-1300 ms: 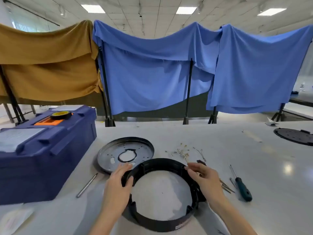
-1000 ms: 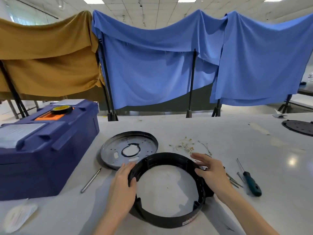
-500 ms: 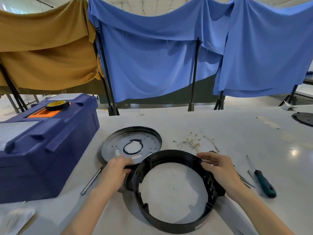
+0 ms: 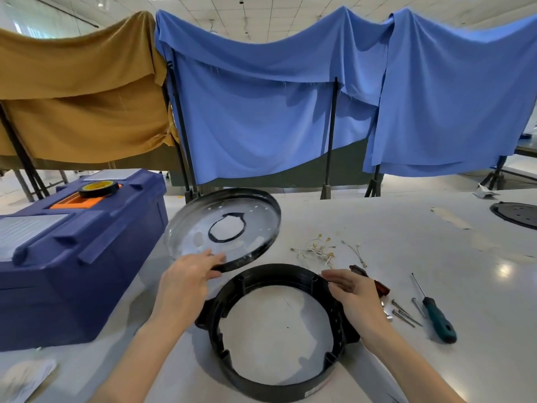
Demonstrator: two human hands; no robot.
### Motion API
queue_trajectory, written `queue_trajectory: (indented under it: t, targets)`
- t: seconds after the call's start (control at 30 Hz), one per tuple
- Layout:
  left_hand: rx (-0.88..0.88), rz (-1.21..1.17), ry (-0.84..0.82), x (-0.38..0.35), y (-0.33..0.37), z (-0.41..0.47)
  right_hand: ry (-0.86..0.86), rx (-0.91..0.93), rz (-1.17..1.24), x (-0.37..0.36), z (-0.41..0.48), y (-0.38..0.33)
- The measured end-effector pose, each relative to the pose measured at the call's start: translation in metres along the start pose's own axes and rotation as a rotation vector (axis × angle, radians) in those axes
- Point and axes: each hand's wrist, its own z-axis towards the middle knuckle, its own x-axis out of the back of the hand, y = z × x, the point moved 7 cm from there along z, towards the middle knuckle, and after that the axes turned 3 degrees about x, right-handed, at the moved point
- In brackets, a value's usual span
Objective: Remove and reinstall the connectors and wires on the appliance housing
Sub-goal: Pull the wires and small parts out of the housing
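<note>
A black plastic ring housing (image 4: 279,382) lies flat on the white table in front of me. My right hand (image 4: 353,298) rests on its right rim with relaxed fingers. Behind it, a round grey metal plate (image 4: 255,219) with a central hole is tilted up off the table. My left hand (image 4: 186,279) grips the plate's near edge. A small tangle of thin pale wires with brass terminals (image 4: 318,251) lies on the table behind the ring. A dark reddish connector block (image 4: 377,283) lies just past my right hand.
A large blue toolbox (image 4: 72,257) with a roll of black tape (image 4: 98,189) on top stands at the left. A green-handled screwdriver (image 4: 436,315) and several screws (image 4: 402,314) lie at the right. Another dark disc (image 4: 517,215) sits far right. Blue and ochre cloths hang behind.
My left hand left the ring, took hold of the metal plate's near edge and tipped the plate up off the table. My right hand stayed on the ring's right rim.
</note>
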Motion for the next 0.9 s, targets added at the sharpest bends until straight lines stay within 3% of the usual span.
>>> queue_trajectory:
  t: [0.2, 0.33, 0.53, 0.7, 0.9]
  targets:
    - [-0.374, -0.027, -0.004, 0.003, 0.063, -0.043, 0.141, 0.021, 0.098, 0.009, -0.007, -0.02]
    - [-0.48, 0.017, 0.01, -0.001, 0.079, -0.062, 0.077, -0.001, 0.176, 0.014, -0.009, -0.028]
    - [-0.481, -0.004, -0.117, -0.006, 0.081, -0.074, 0.036, 0.053, 0.048, 0.017, -0.012, -0.034]
    - [-0.341, -0.051, -0.335, -0.021, 0.075, -0.076, 0.061, 0.096, -0.113, 0.021, -0.017, -0.038]
    - [-0.365, 0.028, -0.513, -0.036, 0.083, -0.083, 0.038, 0.099, -0.234, 0.019, -0.024, -0.034]
